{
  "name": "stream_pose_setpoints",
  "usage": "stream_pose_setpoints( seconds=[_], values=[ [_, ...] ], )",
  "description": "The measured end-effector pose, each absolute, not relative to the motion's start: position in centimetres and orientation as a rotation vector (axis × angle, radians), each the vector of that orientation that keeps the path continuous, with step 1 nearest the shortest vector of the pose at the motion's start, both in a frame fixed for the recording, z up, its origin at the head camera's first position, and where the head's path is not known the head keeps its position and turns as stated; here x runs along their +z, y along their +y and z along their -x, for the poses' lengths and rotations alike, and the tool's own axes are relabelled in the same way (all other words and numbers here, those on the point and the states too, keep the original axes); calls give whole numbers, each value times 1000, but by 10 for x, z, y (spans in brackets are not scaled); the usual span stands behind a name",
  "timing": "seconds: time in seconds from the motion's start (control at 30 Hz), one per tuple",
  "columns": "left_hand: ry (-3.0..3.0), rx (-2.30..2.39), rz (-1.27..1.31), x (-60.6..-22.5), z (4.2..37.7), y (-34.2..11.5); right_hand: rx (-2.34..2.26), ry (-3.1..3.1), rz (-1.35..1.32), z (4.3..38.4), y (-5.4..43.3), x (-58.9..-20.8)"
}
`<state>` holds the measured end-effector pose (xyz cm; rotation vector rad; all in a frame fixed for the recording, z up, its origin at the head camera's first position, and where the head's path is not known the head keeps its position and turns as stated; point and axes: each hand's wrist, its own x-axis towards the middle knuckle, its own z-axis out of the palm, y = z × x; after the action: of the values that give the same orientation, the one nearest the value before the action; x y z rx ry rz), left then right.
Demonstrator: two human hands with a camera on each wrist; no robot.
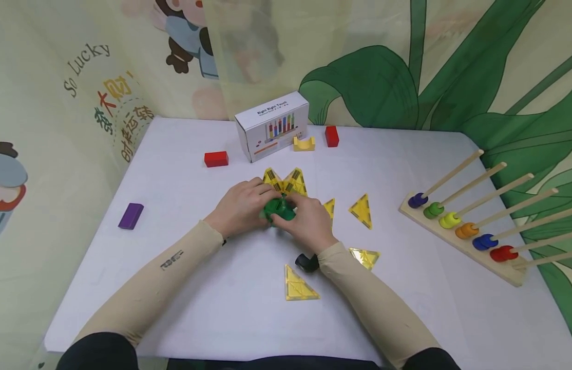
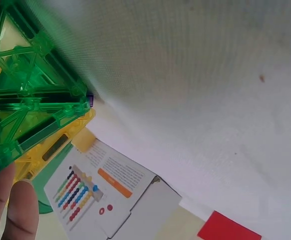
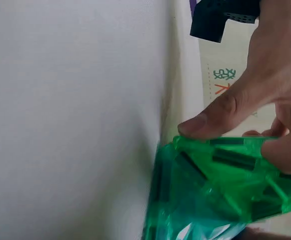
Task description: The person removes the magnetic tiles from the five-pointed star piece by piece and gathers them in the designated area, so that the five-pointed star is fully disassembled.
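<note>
Green see-through triangular magnetic tiles (image 1: 279,206), joined at an angle, are between the two hands near the table's middle. My left hand (image 1: 242,206) grips their left side, and my right hand (image 1: 311,220) pinches the right side between thumb and fingers. Just beyond stand upright yellow triangular tiles (image 1: 294,181), partly behind the hands. In the left wrist view, fingertips (image 2: 23,210) lie close under the green tiles (image 2: 28,107). A thumb (image 3: 205,122) presses the upper edge of the green tiles (image 3: 230,167) in the right wrist view.
Loose yellow triangular tiles (image 1: 362,210) lie right and near. Behind stand a white box (image 1: 273,126), red blocks (image 1: 216,159) and a yellow arched block (image 1: 304,144). A purple block (image 1: 131,216) lies left. A wooden peg rack (image 1: 461,239) with coloured beads stands right.
</note>
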<state>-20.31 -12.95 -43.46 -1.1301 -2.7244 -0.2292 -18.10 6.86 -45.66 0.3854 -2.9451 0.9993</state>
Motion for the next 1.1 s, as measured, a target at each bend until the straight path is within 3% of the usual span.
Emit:
stream_pose_setpoints(
  seconds=[1.1],
  values=[
    [-2686,-246,1135,-440,205,-133,1132,-2985,-574,184,82,-459]
  ],
)
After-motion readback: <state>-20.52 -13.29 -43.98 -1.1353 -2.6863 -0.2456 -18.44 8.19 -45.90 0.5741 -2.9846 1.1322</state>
